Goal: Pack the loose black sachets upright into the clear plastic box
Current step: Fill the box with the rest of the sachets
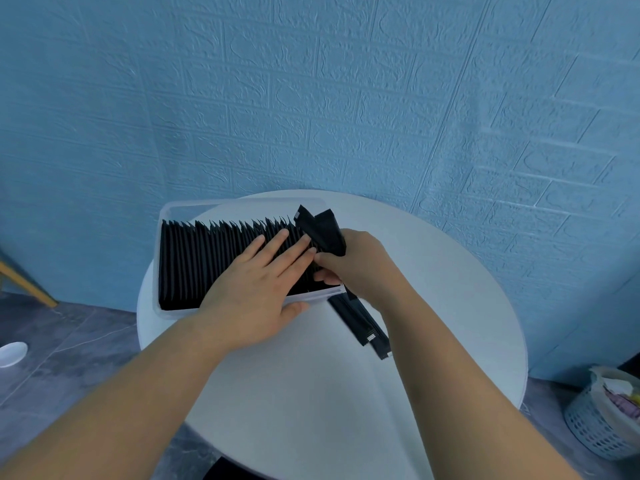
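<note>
1. The right grip curls round two sachets, tilted over the box's right end.
2. The left grip, fingers straight, presses flat on the packed row.
3. More loose sachets lie on the tabletop beside the box.

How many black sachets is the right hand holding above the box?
2. The right hand grips both over the right end of the clear box: the left-leaning sachet and the wider sachet beside it. Another may be hidden between them.
</note>
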The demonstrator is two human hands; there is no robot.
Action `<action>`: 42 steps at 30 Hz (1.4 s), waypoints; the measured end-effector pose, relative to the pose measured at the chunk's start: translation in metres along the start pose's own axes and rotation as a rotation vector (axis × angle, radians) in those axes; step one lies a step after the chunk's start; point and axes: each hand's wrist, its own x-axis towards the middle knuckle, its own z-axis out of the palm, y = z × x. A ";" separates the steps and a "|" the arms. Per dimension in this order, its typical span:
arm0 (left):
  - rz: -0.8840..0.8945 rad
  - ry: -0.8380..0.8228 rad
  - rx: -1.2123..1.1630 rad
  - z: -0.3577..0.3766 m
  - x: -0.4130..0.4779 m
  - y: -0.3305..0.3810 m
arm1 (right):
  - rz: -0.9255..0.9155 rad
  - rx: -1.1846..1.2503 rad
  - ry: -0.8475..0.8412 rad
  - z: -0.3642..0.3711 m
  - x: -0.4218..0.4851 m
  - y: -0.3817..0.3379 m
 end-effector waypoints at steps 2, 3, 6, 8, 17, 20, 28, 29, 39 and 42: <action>-0.005 -0.007 0.001 0.000 -0.001 0.001 | -0.012 -0.003 0.007 0.001 -0.001 0.000; -0.007 -0.012 0.001 0.000 -0.001 0.001 | -0.015 0.001 0.016 0.001 -0.002 -0.001; -0.008 -0.020 -0.001 0.000 -0.001 0.002 | 0.025 0.118 0.077 0.001 -0.006 -0.003; -0.008 -0.023 0.005 0.000 -0.001 0.002 | 0.068 0.252 0.129 0.000 -0.008 -0.005; -0.011 -0.020 0.005 0.002 -0.002 0.001 | -0.026 0.033 0.349 -0.003 -0.001 0.004; -0.014 -0.024 0.003 0.002 -0.002 0.001 | -0.064 -0.095 0.367 -0.003 0.005 0.005; -0.005 -0.025 -0.006 0.001 -0.002 0.001 | -0.004 -0.532 0.265 0.003 0.008 -0.003; -0.004 -0.027 -0.002 0.001 -0.001 0.001 | -0.005 -0.524 0.242 0.002 0.008 -0.003; -0.024 -0.037 0.019 0.001 -0.002 0.002 | 0.001 -0.343 -0.029 -0.004 -0.002 -0.004; -0.020 -0.024 0.007 0.002 -0.003 0.002 | -0.009 -0.413 -0.018 -0.002 -0.002 -0.003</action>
